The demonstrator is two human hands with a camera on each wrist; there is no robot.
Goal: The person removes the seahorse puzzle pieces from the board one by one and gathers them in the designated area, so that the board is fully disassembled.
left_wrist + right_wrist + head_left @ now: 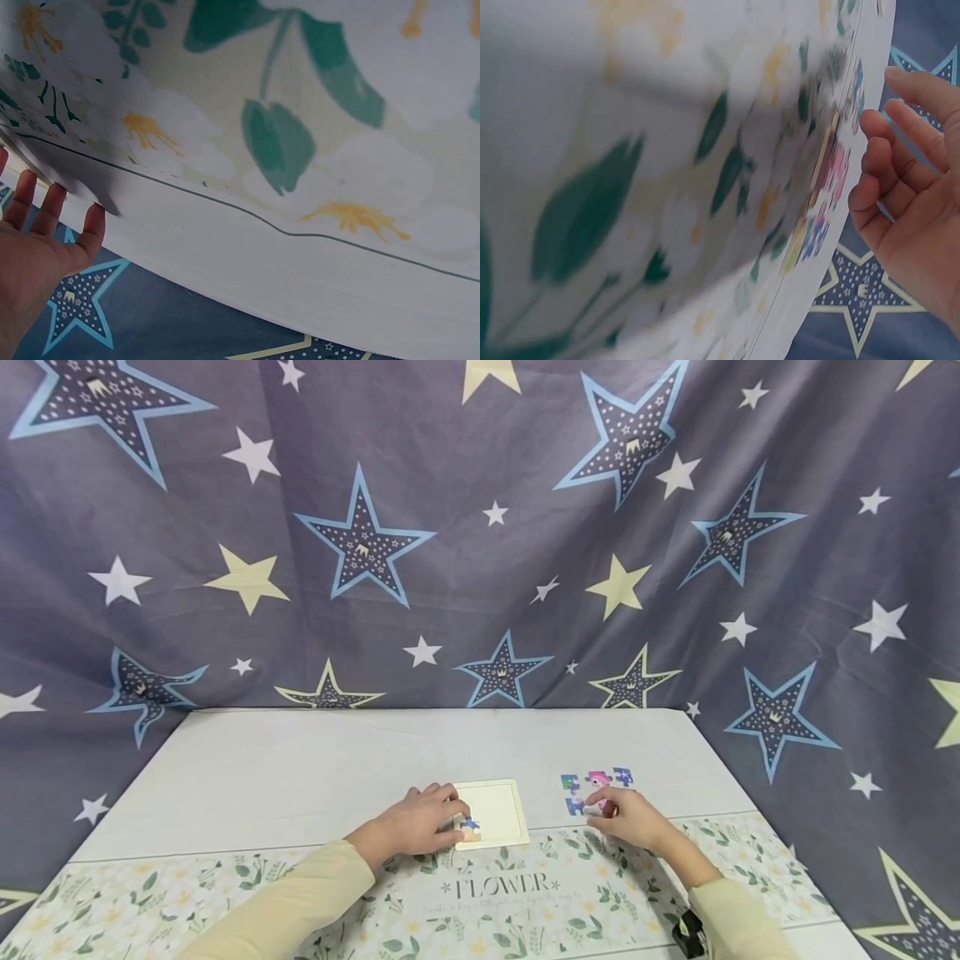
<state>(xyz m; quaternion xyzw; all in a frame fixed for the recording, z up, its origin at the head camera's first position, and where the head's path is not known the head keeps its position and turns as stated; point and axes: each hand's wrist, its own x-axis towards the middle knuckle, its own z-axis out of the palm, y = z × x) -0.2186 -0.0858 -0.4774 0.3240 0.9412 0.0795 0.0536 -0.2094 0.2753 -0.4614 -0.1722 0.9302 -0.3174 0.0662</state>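
Note:
A shallow cream puzzle tray point(497, 810) lies on the table, with joined blue and tan puzzle pieces point(470, 832) in its lower left corner. My left hand point(416, 820) rests at the tray's left side, its fingertips over the edge near those pieces. In the left wrist view, the left fingers point(51, 206) are spread and slightly bent. To the right, my right hand point(628, 818) pinches a small pale-edged puzzle piece point(592, 810) between thumb and forefinger; its printed face is hidden. Loose blue and pink puzzle pieces point(597, 777) lie just beyond these fingers, partly covered by them.
A floral cloth strip point(517, 910) lettered FLOWER runs across the near part of the white table point(315, 760). Behind stands a grey curtain point(450, 460) with stars. A black strap or device point(687, 933) is at the right wrist.

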